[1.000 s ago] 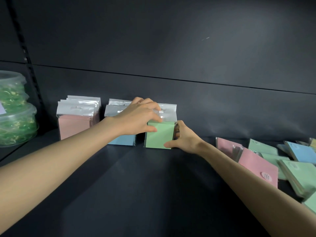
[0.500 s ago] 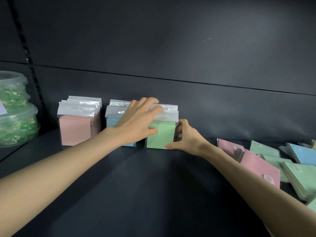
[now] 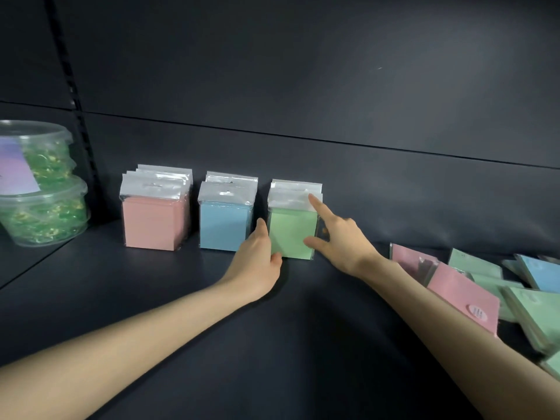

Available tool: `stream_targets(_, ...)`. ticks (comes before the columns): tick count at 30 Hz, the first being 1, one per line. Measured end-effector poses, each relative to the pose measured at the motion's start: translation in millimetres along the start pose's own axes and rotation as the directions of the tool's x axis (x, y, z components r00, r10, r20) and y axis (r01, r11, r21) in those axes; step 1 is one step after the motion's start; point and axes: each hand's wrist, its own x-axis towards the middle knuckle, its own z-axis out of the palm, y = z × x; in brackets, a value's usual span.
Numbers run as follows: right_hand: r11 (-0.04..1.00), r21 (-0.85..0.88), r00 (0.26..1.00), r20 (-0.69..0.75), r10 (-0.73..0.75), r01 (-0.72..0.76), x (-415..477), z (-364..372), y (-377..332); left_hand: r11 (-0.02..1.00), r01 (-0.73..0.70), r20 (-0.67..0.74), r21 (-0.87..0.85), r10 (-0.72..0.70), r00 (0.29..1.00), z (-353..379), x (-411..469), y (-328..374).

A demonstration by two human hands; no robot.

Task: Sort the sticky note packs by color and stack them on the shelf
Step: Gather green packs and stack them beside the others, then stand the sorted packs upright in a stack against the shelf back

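Observation:
Three upright rows of packs stand at the back of the dark shelf (image 3: 181, 298): pink packs (image 3: 151, 222), blue packs (image 3: 224, 225) and green packs (image 3: 291, 230). My left hand (image 3: 257, 262) lies flat against the green row's left lower corner, fingers straight. My right hand (image 3: 339, 234) is at the row's right side, its forefinger stretched up to the clear top flap and its thumb touching the front pack. Neither hand grips a pack.
A loose heap of pink, green and blue packs (image 3: 472, 286) lies at the right. Two stacked clear tubs (image 3: 39, 189) of green bits stand at the far left beside a slotted upright.
My left hand has come off the top of the green packs and dropped to their lower left corner. My right hand has opened and stretched its forefinger upward. The blue row now shows fully.

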Motion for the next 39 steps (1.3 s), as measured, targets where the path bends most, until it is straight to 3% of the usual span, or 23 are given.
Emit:
stream_targets(6, 0.999, -0.011, 0.999, 0.008, -0.031, 0.031, 4.3, 1.6, 2.9, 0.995, 0.043, 0.072, -0.087, -0.036, 0.997, 7.6, 19.3, -7.5)
stream_targets(15, 0.997, -0.07, 0.999, 0.027, -0.038, 0.04, 7.9, 1.3, 3.2, 0.999, 0.006, -0.068, 0.036, -0.003, 0.998, 11.2, 23.6, -13.2)
stream_targets(28, 0.982, -0.187, 1.0, 0.009, -0.019, 0.02, 4.3, -5.3, -1.3, 0.977, -0.035, -0.069, 0.211, 0.051, 0.996, -0.6, 18.5, -6.2)
stream_targets(33, 0.987, -0.163, 1.0, -0.024, -0.015, 0.011, 1.6, -10.6, -1.9, 0.956, -0.106, -0.076, 0.272, 0.131, 0.988, -11.4, 0.6, 0.9)
stream_targets(39, 0.993, -0.114, 0.991, -0.137, -0.004, -0.012, -9.7, -43.8, 9.5, 0.916, -0.214, -0.179, 0.339, 0.286, 0.941, -25.7, -4.7, 11.6)
